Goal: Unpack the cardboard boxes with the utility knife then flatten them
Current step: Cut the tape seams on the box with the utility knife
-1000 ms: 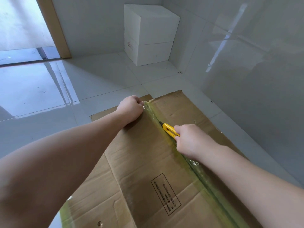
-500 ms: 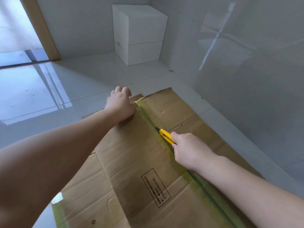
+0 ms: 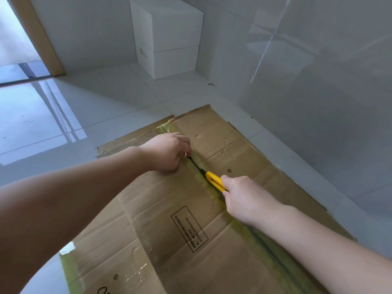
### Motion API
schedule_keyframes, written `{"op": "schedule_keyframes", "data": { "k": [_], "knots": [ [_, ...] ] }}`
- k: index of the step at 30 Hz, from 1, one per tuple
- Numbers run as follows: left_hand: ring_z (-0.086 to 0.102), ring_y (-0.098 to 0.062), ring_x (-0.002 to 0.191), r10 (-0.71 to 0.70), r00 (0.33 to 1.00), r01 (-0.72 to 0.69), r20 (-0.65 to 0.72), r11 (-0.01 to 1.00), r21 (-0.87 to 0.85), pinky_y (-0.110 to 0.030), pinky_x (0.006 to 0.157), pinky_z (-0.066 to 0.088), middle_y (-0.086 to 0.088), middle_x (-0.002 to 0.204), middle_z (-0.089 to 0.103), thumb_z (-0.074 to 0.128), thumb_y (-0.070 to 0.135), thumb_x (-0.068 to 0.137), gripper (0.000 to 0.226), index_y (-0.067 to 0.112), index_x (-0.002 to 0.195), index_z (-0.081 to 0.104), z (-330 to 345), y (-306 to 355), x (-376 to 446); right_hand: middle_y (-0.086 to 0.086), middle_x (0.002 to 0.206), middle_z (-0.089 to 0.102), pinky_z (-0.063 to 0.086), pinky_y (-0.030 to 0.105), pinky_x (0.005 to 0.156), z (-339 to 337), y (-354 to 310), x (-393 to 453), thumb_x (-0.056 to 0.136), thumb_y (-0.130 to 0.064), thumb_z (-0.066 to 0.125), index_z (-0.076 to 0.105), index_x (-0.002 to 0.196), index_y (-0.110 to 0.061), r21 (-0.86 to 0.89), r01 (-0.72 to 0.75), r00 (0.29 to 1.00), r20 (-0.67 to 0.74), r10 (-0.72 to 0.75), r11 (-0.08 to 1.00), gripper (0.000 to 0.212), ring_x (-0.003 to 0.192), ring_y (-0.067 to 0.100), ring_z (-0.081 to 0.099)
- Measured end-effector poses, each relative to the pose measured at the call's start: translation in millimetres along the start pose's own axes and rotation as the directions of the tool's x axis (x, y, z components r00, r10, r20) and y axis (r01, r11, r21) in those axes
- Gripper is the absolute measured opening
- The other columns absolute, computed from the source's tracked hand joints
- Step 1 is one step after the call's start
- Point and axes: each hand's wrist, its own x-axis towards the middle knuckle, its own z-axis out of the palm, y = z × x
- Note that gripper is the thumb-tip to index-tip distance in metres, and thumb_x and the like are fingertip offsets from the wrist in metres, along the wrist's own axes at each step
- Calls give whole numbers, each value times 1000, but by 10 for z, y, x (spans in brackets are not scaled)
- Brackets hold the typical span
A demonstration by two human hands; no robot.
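Head view showed the right hand (image 3: 246,198) gripping the yellow knife (image 3: 216,181) mid-frame on the taped seam (image 3: 214,194) of the brown box (image 3: 169,219), left hand (image 3: 167,152) curled at the seam, cut partly done, flattening left.

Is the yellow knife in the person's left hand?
No, the yellow plastic utility knife is gripped by the right hand, while the left hand rests on the flat brown cardboard box.

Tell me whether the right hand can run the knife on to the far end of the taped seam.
Probably not yet. The right hand holds the utility knife on the taped seam, but the left hand grips the flap edge right ahead of the blade.
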Motion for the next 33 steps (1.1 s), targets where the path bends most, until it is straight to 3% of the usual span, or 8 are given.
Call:
{"op": "schedule_keyframes", "data": {
  "k": [4,11,16,19,22,27,30,33],
  "knots": [
    [53,-15,102,98,995,-98,-7,995,-26,-33,85,50,8,104,62,43,9,70,44,18,101,71,173,166,-50,9,104,63,55,35,72,79,-3,-22,95,-12,46,50,123,-13,26,12,1000,-25,-12,1000,28,88,28,62],
    [46,-14,115,50,995,-58,87,994,93,-35,91,47,9,121,54,40,10,79,51,28,122,60,164,79,-46,9,90,60,44,31,60,73,-38,-16,95,-12,45,50,105,-14,5,9,999,-44,-9,1000,11,77,29,58],
    [46,-16,121,-160,985,151,67,980,126,-36,98,44,9,131,50,39,11,86,51,31,130,54,-35,-233,63,2,73,42,28,27,47,-97,-243,326,94,-10,46,43,88,-13,17,-28,999,-41,29,999,7,64,24,45],
    [47,-20,121,-297,954,289,44,948,133,-40,97,45,9,133,47,38,8,85,53,32,130,53,-126,-443,115,3,71,43,26,26,45,-217,-394,484,90,-4,46,45,78,-10,15,-37,999,-19,37,999,13,58,18,41],
    [48,-23,119,-345,938,341,28,934,110,-41,96,46,5,131,47,39,5,82,52,28,126,55,-104,-496,129,4,70,42,26,26,45,-238,-424,473,85,2,44,39,69,-12,-15,-39,999,9,39,999,22,57,16,38],
    [49,-23,116,-260,965,261,-28,958,121,-34,99,41,5,125,54,43,9,80,47,25,120,62,-60,-426,118,4,74,46,33,27,50,-119,-310,446,90,-6,47,53,88,-7,7,-40,999,-28,41,999,6,66,24,51],
    [48,-17,115,-117,990,130,-75,970,206,-28,103,33,9,116,61,48,12,75,43,26,111,68,-36,-375,93,3,74,44,39,29,58,-83,-273,463,92,-10,48,48,88,-11,19,-8,998,-58,9,1000,5,73,28,53],
    [46,-16,117,-131,989,141,-71,979,151,-30,103,37,7,119,59,48,9,76,46,25,114,67,-29,-309,86,1,71,42,38,29,58,-80,-235,481,92,-11,49,45,85,-14,28,-1,998,-64,3,1000,8,71,28,52]
  ]
}}
